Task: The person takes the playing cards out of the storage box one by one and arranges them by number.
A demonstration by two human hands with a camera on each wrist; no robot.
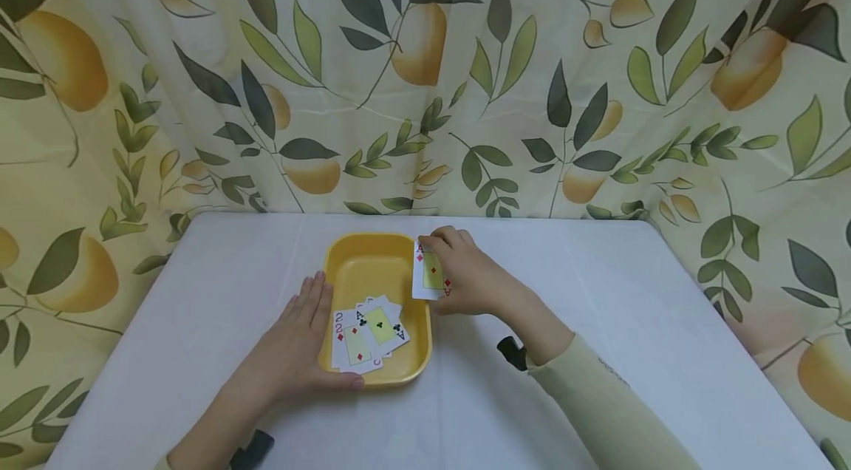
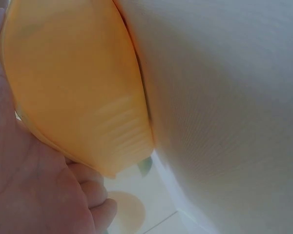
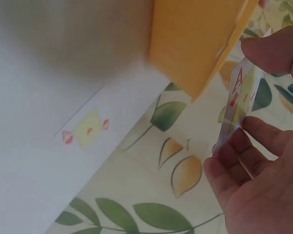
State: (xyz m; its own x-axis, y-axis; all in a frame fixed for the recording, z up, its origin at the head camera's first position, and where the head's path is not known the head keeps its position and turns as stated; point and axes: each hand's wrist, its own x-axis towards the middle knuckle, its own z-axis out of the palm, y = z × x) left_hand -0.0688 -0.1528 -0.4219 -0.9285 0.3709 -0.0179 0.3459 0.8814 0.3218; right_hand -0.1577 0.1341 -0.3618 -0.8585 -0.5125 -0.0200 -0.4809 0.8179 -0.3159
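A yellow tray (image 1: 419, 352) stands on the table, with several overlapping playing cards (image 1: 379, 324) face up in its near part. The ace of clubs is on top, and a two of diamonds shows beside it. My left hand (image 1: 302, 337) rests against the tray, straight fingers along its left side and thumb at the near rim. My right hand (image 1: 473, 274) pinches an ace of diamonds (image 1: 428, 281) by its edges at the tray's right rim. In the right wrist view this card (image 3: 237, 105) stands tilted between thumb and fingers.
White cloth covers the table (image 1: 585, 293). A curtain (image 1: 425, 137) printed with fruit and leaves hangs behind its far edge. In the right wrist view a faint card shape (image 3: 88, 129) shows on the white surface. Dark wrist devices (image 1: 512, 353) sit at both wrists.
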